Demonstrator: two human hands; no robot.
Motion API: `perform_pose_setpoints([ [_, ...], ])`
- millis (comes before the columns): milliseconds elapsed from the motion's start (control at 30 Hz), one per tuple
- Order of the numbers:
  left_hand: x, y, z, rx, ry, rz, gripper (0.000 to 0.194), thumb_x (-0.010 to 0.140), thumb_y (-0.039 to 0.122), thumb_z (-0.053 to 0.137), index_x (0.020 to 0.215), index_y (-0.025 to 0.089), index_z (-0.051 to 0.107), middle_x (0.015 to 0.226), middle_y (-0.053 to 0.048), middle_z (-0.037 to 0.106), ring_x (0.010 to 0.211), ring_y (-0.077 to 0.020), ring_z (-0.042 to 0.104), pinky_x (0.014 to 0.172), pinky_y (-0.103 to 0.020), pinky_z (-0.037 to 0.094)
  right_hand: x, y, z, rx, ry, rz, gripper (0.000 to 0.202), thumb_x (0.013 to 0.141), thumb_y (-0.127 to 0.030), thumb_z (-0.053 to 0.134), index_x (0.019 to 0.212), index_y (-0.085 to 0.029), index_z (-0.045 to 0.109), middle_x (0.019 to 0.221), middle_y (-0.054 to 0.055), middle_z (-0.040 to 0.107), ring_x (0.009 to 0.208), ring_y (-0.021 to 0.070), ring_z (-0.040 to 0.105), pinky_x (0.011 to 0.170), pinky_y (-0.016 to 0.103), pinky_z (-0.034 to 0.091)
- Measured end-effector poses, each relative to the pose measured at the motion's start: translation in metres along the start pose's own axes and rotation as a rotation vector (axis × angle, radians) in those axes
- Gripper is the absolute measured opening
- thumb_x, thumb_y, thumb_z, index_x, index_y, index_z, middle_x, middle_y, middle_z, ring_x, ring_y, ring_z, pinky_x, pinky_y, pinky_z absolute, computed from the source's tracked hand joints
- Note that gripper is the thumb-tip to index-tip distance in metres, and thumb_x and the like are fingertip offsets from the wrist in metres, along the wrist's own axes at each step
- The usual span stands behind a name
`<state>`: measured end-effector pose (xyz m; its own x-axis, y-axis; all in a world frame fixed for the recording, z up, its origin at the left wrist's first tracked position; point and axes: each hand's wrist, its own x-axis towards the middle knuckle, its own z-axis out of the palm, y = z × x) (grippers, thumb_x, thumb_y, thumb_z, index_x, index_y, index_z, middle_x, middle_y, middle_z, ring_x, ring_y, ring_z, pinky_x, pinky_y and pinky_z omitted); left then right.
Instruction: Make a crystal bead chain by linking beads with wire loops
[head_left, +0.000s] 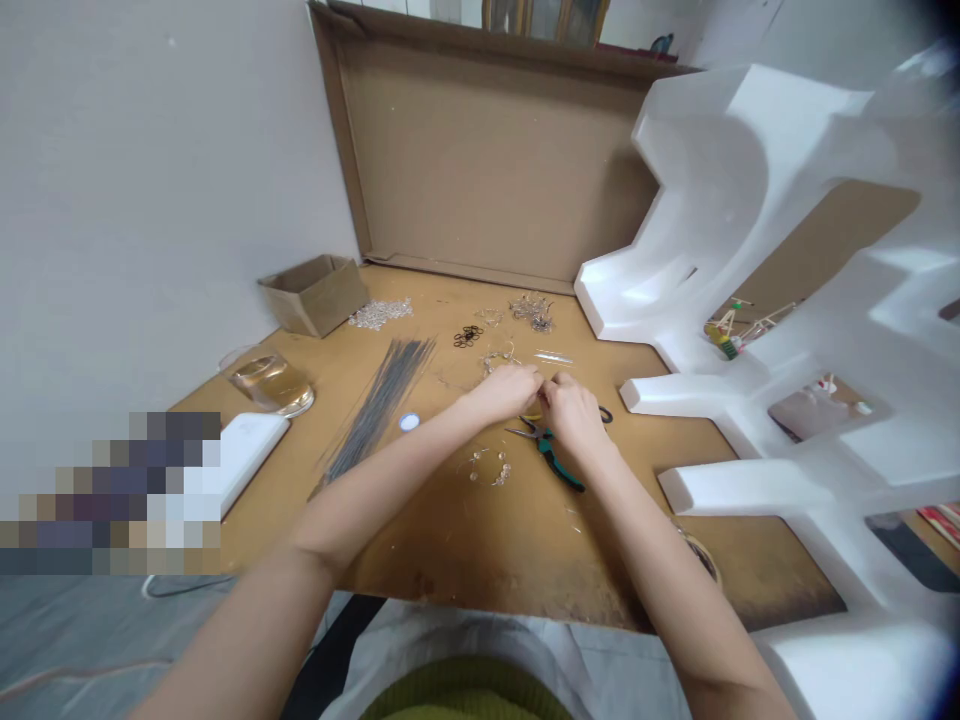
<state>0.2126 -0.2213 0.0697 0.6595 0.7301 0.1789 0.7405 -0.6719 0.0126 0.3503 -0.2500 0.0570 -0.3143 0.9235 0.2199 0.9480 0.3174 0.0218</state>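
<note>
My left hand [511, 390] and my right hand [571, 408] meet over the middle of the wooden table, fingertips pinched close together. What they hold is too small to make out. Pliers with dark green handles [559, 466] lie just below my right hand, partly hidden by it. A ring of wire with clear beads [491, 467] rests below my left hand. Beyond my left hand is another beaded wire piece [496, 360]. A bundle of grey wires [384, 402] and a small blue-rimmed white disc [409, 422] lie to the left.
A small cardboard box [315, 296], clear beads [382, 314] and a glass mug of liquid [271, 382] stand at the left, near a white device [251, 455]. Dark loops [468, 336] and a wire pile [531, 310] lie farther back. White foam [705, 390] lines the right.
</note>
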Motion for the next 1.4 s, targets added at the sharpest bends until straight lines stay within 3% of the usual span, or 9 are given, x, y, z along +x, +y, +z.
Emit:
perform_pose_setpoints([
  [267, -0.001, -0.008, 0.011, -0.124, 0.043, -0.116, 0.023, 0.084, 0.013, 0.039, 0.087, 0.010, 0.061, 0.090, -0.014, 0.064, 0.084, -0.0228, 0.062, 0.076, -0.033, 0.047, 0.011, -0.005, 0.005, 0.079, -0.017, 0.026, 0.027, 0.090, -0.017, 0.035, 0.093, -0.014, 0.062, 0.093, 0.014, 0.059, 0.083, 0.0216, 0.057, 0.066, 0.028, 0.036],
  [467, -0.001, -0.015, 0.015, -0.210, 0.114, -0.141, 0.022, 0.087, 0.019, 0.039, 0.087, 0.012, 0.060, 0.088, -0.010, 0.064, 0.082, -0.0191, 0.060, 0.075, -0.030, 0.046, 0.015, 0.002, 0.005, 0.310, 0.014, 0.085, 0.025, 0.088, -0.020, 0.040, 0.096, -0.015, 0.063, 0.098, 0.014, 0.063, 0.085, 0.0219, 0.060, 0.072, 0.030, 0.040],
  [600, -0.005, -0.016, 0.016, -0.653, 0.160, -0.205, 0.011, 0.082, 0.021, 0.048, 0.083, 0.014, 0.057, 0.070, -0.002, 0.060, 0.063, -0.0116, 0.056, 0.060, -0.023, 0.044, 0.015, 0.017, 0.000, 0.586, -0.038, 0.118, 0.018, 0.083, -0.027, 0.050, 0.085, -0.016, 0.064, 0.074, 0.006, 0.068, 0.070, 0.0172, 0.063, 0.066, 0.027, 0.045],
  [700, -0.007, -0.013, 0.013, -1.048, 0.090, -0.296, 0.010, 0.083, 0.023, 0.049, 0.083, 0.013, 0.053, 0.054, 0.005, 0.050, 0.044, -0.0062, 0.047, 0.046, -0.018, 0.039, 0.012, 0.024, -0.008, 0.782, -0.094, 0.133, 0.021, 0.081, -0.032, 0.052, 0.086, -0.014, 0.063, 0.060, 0.002, 0.066, 0.056, 0.0142, 0.062, 0.058, 0.025, 0.048],
  [800, -0.009, -0.009, 0.002, -1.246, 0.049, -0.302, 0.008, 0.083, 0.020, 0.050, 0.081, 0.013, 0.051, 0.050, 0.006, 0.049, 0.039, -0.0037, 0.045, 0.042, -0.015, 0.036, 0.007, 0.028, -0.021, 0.993, -0.145, 0.151, 0.023, 0.077, -0.035, 0.058, 0.085, -0.014, 0.062, 0.058, 0.001, 0.065, 0.054, 0.0131, 0.062, 0.056, 0.025, 0.050],
  [900, -0.013, -0.007, -0.013, -1.294, 0.020, -0.276, 0.006, 0.082, 0.017, 0.052, 0.080, 0.012, 0.052, 0.050, 0.005, 0.051, 0.037, -0.0024, 0.043, 0.039, -0.013, 0.034, 0.003, 0.031, -0.036, 1.229, -0.243, 0.195, 0.026, 0.067, -0.035, 0.069, 0.080, -0.014, 0.062, 0.056, 0.000, 0.063, 0.051, 0.0112, 0.059, 0.054, 0.025, 0.050],
  [1000, -0.018, -0.004, -0.025, -1.343, 0.013, -0.233, 0.007, 0.082, 0.018, 0.053, 0.080, 0.012, 0.051, 0.059, 0.003, 0.057, 0.041, -0.0022, 0.047, 0.038, -0.013, 0.035, -0.001, 0.032, -0.048, 1.275, -0.295, 0.190, 0.027, 0.064, -0.034, 0.072, 0.079, -0.014, 0.063, 0.056, -0.001, 0.063, 0.049, 0.0098, 0.057, 0.050, 0.023, 0.048],
  [1233, -0.025, 0.003, -0.033, -1.394, 0.072, -0.171, 0.014, 0.082, 0.024, 0.056, 0.082, 0.013, 0.049, 0.063, 0.002, 0.057, 0.046, -0.0037, 0.053, 0.041, -0.014, 0.041, -0.008, 0.020, -0.060, 1.241, -0.136, 0.188, 0.020, 0.068, -0.032, 0.068, 0.073, -0.016, 0.059, 0.051, -0.003, 0.058, 0.046, 0.0088, 0.054, 0.045, 0.021, 0.042],
  [1400, -0.028, 0.002, -0.040, -1.413, 0.039, -0.162, 0.016, 0.081, 0.026, 0.057, 0.081, 0.012, 0.049, 0.061, 0.001, 0.060, 0.047, -0.0054, 0.055, 0.044, -0.016, 0.043, -0.009, 0.018, -0.067, 1.259, -0.093, 0.202, 0.023, 0.066, -0.034, 0.071, 0.074, -0.015, 0.062, 0.053, -0.001, 0.060, 0.048, 0.0101, 0.055, 0.045, 0.022, 0.043],
])
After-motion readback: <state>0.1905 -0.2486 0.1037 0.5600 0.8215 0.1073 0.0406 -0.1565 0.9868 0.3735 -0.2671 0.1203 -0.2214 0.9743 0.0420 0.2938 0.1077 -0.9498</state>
